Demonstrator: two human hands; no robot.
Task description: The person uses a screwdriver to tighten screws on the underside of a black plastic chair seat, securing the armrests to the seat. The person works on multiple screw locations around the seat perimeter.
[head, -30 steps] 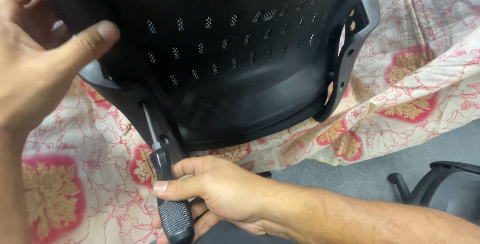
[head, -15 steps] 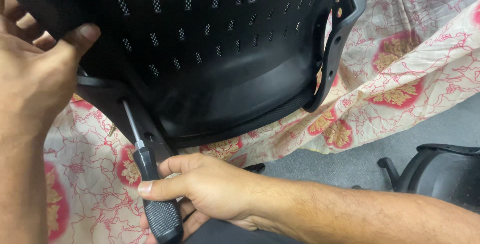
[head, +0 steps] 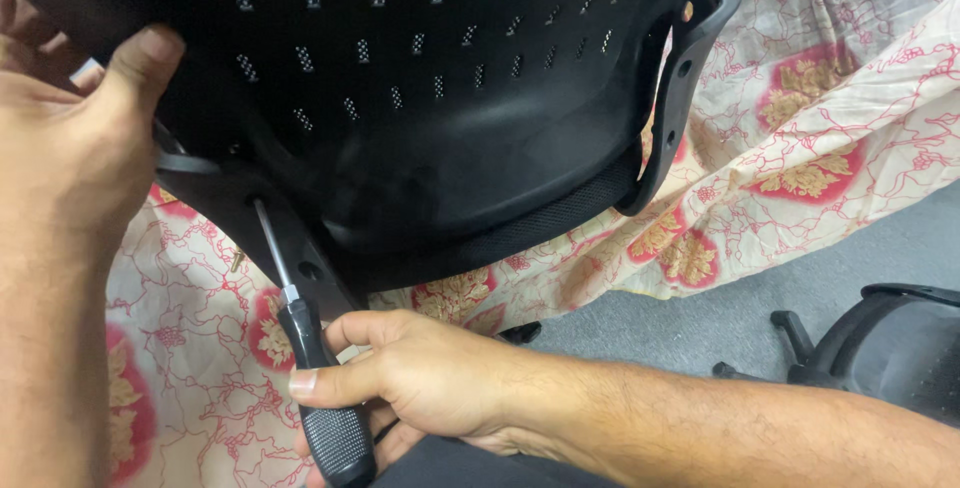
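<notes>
We are looking down at our own two bare hands working on the back of a black office chair. Our right hand (head: 420, 383), coming in from the lower right w/ the forearm along the bottom edge, is closing its fingers and thumb around the black textured handle of a screwdriver (head: 315, 378); the thumb is lying along the handle, pointing left. The screwdriver's thin metal shaft is angling up and to the left, and its tip is sitting at a hole in the black plastic bracket (head: 280, 238) under the chair back. Our left hand (head: 75, 148), at the left edge, is gripping the rim of the chair back (head: 430, 98), thumb pressing on the outer face and the other fingers curling out of sight behind it, so we can't tell how they are lying. The chair back is a curved black plastic shell w/ rows of small slots, filling the upper middle of the view and tilting toward us; a black side arm piece (head: 690, 78) w/ small holes is running down its right edge. Beneath the chair, a cream cloth (head: 830, 138) w/ red and gold floral print is spreading over the surface. At lower right, grey floor (head: 700, 318) is showing, and on it part of a second black chair base (head: 880, 348) w/ legs is standing well apart from our hands.
</notes>
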